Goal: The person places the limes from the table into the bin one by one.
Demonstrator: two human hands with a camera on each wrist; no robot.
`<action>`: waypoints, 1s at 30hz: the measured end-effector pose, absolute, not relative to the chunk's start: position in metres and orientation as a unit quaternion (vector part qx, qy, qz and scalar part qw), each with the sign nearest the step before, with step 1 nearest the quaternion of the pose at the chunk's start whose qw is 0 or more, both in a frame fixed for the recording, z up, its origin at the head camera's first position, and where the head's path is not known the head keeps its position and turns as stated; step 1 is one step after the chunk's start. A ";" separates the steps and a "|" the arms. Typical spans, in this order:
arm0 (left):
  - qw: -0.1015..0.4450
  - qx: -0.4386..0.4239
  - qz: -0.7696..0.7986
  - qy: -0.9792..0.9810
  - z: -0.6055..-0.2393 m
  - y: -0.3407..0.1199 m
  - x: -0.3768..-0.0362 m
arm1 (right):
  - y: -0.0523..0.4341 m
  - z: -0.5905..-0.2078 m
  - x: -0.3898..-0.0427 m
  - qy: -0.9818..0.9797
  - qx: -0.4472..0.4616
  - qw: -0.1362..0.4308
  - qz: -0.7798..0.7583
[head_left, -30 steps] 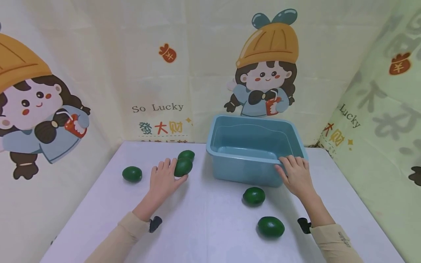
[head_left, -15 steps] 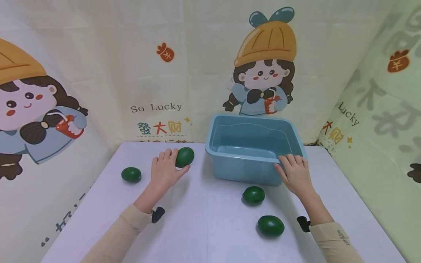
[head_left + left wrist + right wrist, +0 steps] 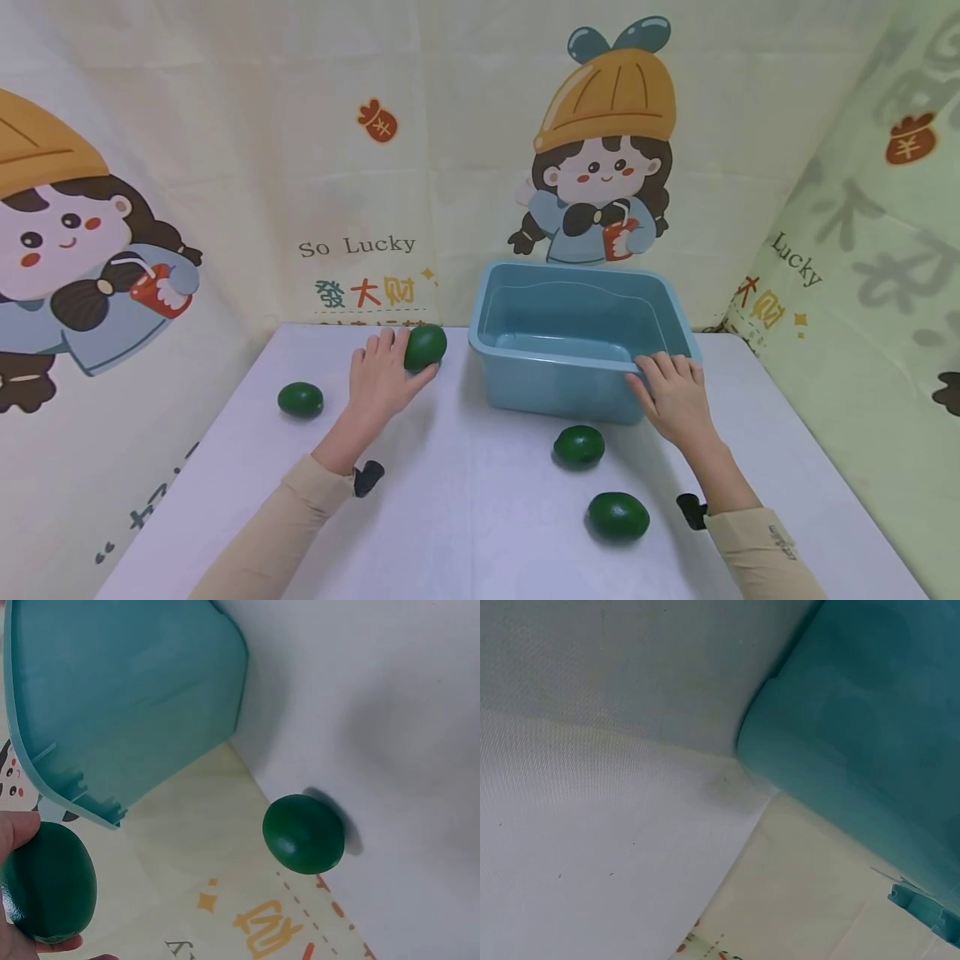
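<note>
My left hand [image 3: 378, 379] holds a dark green lime [image 3: 425, 347] between thumb and fingers, raised off the table to the left of a blue plastic bin [image 3: 558, 387]. In the left wrist view, this held lime [image 3: 51, 883] hangs at the lower left, and another lime [image 3: 304, 834] lies on the table, hidden in the head view. My right hand [image 3: 677, 400] grips the bin's near right rim, fingers over the edge and thumb outside. The right wrist view shows the bin's side [image 3: 855, 735] but not the hand.
One lime [image 3: 301, 400] lies at the left of the white table [image 3: 450, 517]. Two more limes, a farther one [image 3: 579, 447] and a nearer one [image 3: 618, 517], lie in front of the bin. A printed cloth [image 3: 465, 192] hangs behind.
My left hand has raised the held lime and moved it slightly away from me, now covering the lime seen behind it earlier. The right hand stays on the rim.
</note>
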State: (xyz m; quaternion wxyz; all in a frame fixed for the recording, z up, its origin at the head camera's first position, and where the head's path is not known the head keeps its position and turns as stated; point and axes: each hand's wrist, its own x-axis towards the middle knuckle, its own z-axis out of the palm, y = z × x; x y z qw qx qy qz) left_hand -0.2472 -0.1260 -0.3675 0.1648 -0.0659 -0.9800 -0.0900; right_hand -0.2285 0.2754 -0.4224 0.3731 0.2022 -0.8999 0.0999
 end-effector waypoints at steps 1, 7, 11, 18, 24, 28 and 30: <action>0.166 -0.066 -0.092 -0.980 -0.367 -0.125 -0.248 | 0.275 -0.423 -0.229 -0.900 0.202 0.374 0.100; 0.169 -0.067 -0.096 -0.979 -0.362 -0.123 -0.253 | 0.275 -0.423 -0.229 -0.897 0.203 0.379 0.099; 0.168 -0.067 -0.094 -0.979 -0.358 -0.120 -0.257 | 0.275 -0.424 -0.230 -0.895 0.207 0.383 0.100; 0.168 -0.071 -0.092 -0.979 -0.350 -0.112 -0.265 | 0.275 -0.424 -0.230 -0.890 0.208 0.393 0.100; 0.178 -0.078 -0.099 -0.976 -0.345 -0.103 -0.272 | 0.275 -0.425 -0.232 -0.888 0.209 0.397 0.102; 0.176 -0.081 -0.092 -0.977 -0.344 -0.098 -0.276 | 0.276 -0.426 -0.232 -0.887 0.210 0.398 0.102; 0.175 -0.083 -0.090 -0.977 -0.343 -0.094 -0.278 | 0.276 -0.426 -0.232 -0.887 0.210 0.398 0.103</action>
